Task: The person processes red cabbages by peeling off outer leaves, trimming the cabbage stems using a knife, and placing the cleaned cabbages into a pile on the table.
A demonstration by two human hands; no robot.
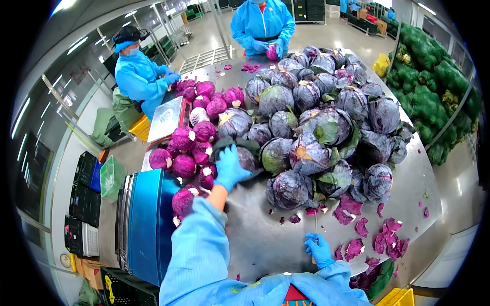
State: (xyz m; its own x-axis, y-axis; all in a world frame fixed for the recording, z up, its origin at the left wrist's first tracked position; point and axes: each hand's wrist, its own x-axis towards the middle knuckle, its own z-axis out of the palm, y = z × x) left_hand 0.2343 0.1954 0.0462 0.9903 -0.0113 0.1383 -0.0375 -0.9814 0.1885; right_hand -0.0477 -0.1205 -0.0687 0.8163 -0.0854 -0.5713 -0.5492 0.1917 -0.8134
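My left hand, in a blue glove, reaches forward with its fingers curved over a dark, unpeeled red cabbage. This cabbage still has loose outer leaves and lies between the trimmed heads and the large pile. Close to my body, my right hand, also gloved in blue, is closed round a knife whose thin blade points away from me. Left of my left hand are trimmed bright purple cabbages with white cut stems. Unpeeled red cabbages are heaped ahead and to the right.
The metal table carries torn purple leaves at right. A scale and a blue metal box stand at left. Two co-workers in blue gowns are across the table, one holding a purple cabbage. Green net sacks are stacked at right.
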